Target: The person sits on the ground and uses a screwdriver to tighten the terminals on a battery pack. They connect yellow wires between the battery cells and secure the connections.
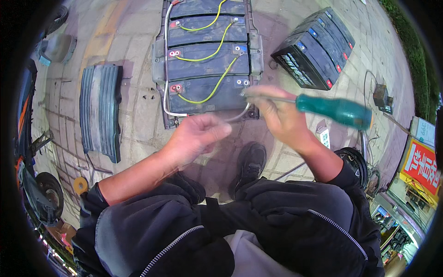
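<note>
My right hand [281,115] is closed round the shaft of a screwdriver [334,111] with a thick green handle. The tool lies crosswise, handle to the right; a small metal piece shows at its left tip, kind unclear. Lower left of it, my left hand [196,138] has curled fingers, slightly blurred, with a white cable [239,114] between thumb and forefinger. Beyond both hands, several dark batteries [207,94] sit in a row in a black tray [159,60]. Yellow-green wires [219,85] link their red and blue-ringed terminals. The white cable also runs along the tray's left side.
More dark batteries [318,51] stand together at the right. A ribbed grey-black cover [100,111] lies on the paving at the left. A power strip [323,135], a wheel [353,168] and a red sign [422,166] are to the right; a tape roll [80,185] is at lower left.
</note>
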Demonstrator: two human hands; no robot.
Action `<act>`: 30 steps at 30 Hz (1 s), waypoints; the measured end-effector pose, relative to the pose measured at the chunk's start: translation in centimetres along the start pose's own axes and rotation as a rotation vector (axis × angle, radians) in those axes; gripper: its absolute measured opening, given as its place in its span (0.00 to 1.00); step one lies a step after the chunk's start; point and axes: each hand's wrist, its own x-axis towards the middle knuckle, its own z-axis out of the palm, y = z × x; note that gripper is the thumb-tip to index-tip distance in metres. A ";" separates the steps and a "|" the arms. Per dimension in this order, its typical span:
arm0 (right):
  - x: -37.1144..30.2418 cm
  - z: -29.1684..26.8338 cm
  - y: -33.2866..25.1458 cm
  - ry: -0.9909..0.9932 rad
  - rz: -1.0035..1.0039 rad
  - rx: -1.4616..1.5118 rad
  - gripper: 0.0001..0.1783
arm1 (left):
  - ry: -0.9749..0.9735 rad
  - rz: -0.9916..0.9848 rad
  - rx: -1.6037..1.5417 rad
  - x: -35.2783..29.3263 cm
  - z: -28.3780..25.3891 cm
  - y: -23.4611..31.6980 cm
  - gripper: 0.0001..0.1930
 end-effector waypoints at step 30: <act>3.3 0.2 3.1 -0.031 -0.191 -0.403 0.05 | 0.225 0.774 1.474 2.9 -0.1 -1.2 0.09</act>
